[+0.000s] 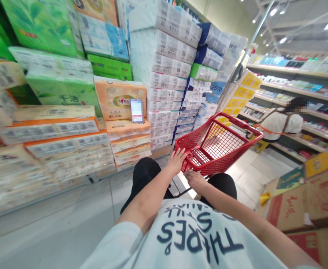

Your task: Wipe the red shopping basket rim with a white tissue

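Note:
A red plastic shopping cart (231, 158) with grid walls stands right in front of me, between my knees. My left hand (176, 161) rests on its near left end, with the fingers stretched out and touching the red plastic. Just to the right and lower, my right hand (195, 181) is at the near end of the cart. Its fingers are curled together, and what lies in them, if anything, is too small to make out. Within the cart's grid basket, the red floor shows through the wall.
Packs of tissue stand stacked at the left, with orange packs (120, 99), green packs (65, 86) and tall white stacks (169, 71). Cardboard boxes (290, 203) are piled at the right. A person (281, 121) is by the shelves (295, 71) beyond the cart.

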`<state>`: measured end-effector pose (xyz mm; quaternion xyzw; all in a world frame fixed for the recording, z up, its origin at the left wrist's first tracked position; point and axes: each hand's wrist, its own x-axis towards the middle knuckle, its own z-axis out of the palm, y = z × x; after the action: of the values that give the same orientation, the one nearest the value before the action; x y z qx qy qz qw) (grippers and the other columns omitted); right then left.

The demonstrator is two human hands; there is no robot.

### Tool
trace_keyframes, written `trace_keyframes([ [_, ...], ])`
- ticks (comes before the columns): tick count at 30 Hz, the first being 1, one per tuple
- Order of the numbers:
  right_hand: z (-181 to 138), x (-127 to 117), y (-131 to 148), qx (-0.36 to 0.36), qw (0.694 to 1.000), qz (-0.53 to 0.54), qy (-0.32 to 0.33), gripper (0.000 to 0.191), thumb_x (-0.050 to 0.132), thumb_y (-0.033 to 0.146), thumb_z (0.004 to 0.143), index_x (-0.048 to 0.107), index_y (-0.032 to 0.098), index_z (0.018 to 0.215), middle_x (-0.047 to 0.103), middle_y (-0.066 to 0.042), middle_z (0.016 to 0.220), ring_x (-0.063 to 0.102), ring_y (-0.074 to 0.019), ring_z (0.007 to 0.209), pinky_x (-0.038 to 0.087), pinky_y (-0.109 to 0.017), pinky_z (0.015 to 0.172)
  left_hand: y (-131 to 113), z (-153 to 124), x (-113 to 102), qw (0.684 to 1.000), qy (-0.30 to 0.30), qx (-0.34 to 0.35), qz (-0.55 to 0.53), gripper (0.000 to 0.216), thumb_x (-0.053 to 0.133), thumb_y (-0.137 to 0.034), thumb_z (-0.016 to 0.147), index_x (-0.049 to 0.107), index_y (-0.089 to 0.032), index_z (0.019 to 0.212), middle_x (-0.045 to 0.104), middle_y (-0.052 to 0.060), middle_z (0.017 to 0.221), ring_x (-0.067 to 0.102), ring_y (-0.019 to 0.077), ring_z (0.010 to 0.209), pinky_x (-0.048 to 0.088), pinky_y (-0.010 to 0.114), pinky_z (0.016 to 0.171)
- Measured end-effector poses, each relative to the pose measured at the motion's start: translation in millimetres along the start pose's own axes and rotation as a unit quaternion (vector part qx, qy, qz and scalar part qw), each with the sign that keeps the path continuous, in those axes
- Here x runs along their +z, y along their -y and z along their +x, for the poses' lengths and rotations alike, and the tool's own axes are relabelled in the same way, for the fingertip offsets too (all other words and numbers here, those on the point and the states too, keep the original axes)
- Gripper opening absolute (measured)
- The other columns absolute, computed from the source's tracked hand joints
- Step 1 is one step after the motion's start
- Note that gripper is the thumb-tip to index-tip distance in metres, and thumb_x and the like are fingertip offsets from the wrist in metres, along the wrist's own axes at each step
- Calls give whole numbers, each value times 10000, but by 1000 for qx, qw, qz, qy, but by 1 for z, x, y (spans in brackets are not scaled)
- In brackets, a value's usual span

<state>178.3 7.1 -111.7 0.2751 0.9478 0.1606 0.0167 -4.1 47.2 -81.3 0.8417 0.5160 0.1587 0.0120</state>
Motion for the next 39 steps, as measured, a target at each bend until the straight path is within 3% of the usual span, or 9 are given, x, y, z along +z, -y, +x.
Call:
trace_keyframes([
  [6,7,-9,2,14,998,-28,-54,277,452,125,920,697,95,1047,657,-146,1113,552,-246,1071,434,-379,969,0,-1,-1,1000,7,1,1,634,522,-219,861,293,-221,1452,144,73,1586,106,258,1457,189,479,1161],
  [9,9,-10,3,14,999,-18,-40,262,467,111,904,711,104,999,681,-139,1009,572,-234,1007,445,-362,944,-1,-2,-2,1000,3,1,-2,601,489,-210,878,301,-214,1449,155,71,1584,123,262,1454,192,476,1162],
  [11,11,-13,3,16,999,-20,-44,279,456,111,911,698,106,1050,674,-139,1061,562,-235,1030,446,-362,935,-2,-2,-3,1000,3,-2,0,587,457,-181,888,297,-219,1452,159,64,1584,123,254,1454,194,469,1162],
  [16,15,-36,2,7,999,-12,-30,278,459,100,902,698,102,1044,663,-148,1114,534,-262,1078,462,-387,871,-3,-2,-5,1000,13,-4,0,607,477,-191,884,281,-222,1457,138,61,1588,107,258,1456,187,472,1165],
  [18,13,-46,-1,2,999,5,-53,269,479,114,895,691,114,1061,654,-144,1147,513,-264,1109,446,-406,907,-3,-2,-4,1000,13,-2,-1,603,475,-186,884,285,-215,1456,139,64,1588,111,264,1455,191,477,1163],
  [23,-3,-58,-19,114,979,42,-162,350,463,107,882,649,164,1174,586,-116,1294,481,-265,1155,415,-430,977,-1,0,-1,1000,-3,-4,-7,550,406,-139,899,326,-225,1436,169,50,1583,135,256,1452,202,475,1161],
  [29,-7,-53,-34,212,960,99,-153,450,427,47,818,622,117,1218,635,-144,1195,560,-239,1076,451,-396,964,-5,1,0,1000,2,-4,-13,545,384,-109,887,348,-199,1424,171,52,1582,134,267,1450,197,475,1164],
  [34,-7,-56,-35,104,978,106,-144,424,439,54,813,668,171,1150,590,-94,1297,532,-247,1129,430,-413,999,-7,0,-1,1000,3,-6,-18,551,398,-107,880,350,-209,1419,175,54,1581,129,258,1452,197,473,1163],
  [39,-8,-57,-51,210,959,114,-150,429,399,62,837,651,135,1176,665,-135,1142,592,-232,1054,483,-398,938,-5,-1,0,1000,-2,1,-17,575,397,-84,869,337,-209,1427,176,53,1581,134,263,1451,190,476,1163],
])
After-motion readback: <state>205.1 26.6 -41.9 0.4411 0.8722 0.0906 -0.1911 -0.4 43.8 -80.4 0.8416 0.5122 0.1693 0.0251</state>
